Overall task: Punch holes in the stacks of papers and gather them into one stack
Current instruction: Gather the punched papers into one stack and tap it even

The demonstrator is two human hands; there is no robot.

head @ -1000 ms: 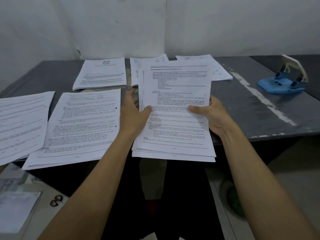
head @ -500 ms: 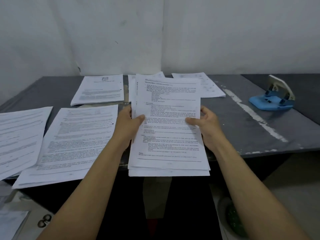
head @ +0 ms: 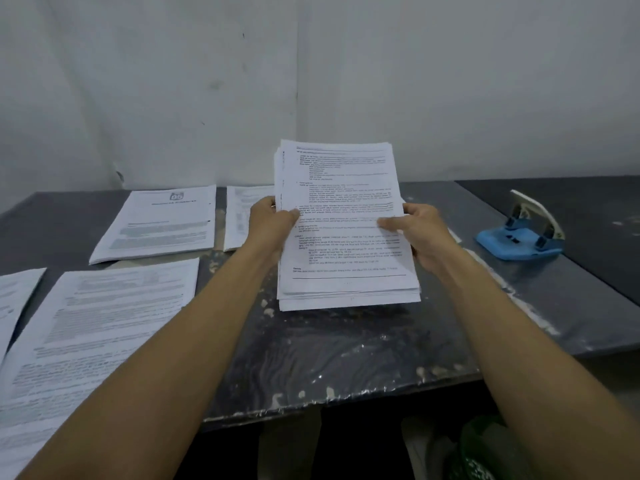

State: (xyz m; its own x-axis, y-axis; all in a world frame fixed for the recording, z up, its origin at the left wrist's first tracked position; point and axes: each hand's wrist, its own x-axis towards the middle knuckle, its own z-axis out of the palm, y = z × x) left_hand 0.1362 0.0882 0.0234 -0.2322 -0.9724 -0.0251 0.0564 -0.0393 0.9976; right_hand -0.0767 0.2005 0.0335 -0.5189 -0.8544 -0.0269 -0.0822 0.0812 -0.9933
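The left hand [head: 269,226] grips the left edge of a stack [head: 343,216] of printed pages near the middle of the frame, thumb curled over the front sheet and fingers hidden behind. The right hand [head: 417,233] grips the right edge the same way, its thumb lying across the text. Between them the stack stands tilted, top edge leaning away toward the wall [head: 450,81], its bottom edge at or just above the table [head: 346,358]; whether it touches cannot be told. The sheets are slightly uneven at the bottom, several edges showing in steps.

Both bare forearms run up from the bottom corners of the frame to the hands.

Left of the left hand, partly hidden behind it and the held stack, lies a second stack [head: 242,216] flat on the table. Further left, in the middle left of the frame, lies a third stack [head: 159,223] with a small logo at its head. Below it, at lower left, lies a fourth stack [head: 100,337], and a fifth [head: 15,299] is cut by the left edge of the frame.

At the right of the frame, well apart from the hands, a blue hole punch [head: 523,233] sits on the table, its pale lever raised. The table is dark, scuffed, with a pale streak running past the right forearm.
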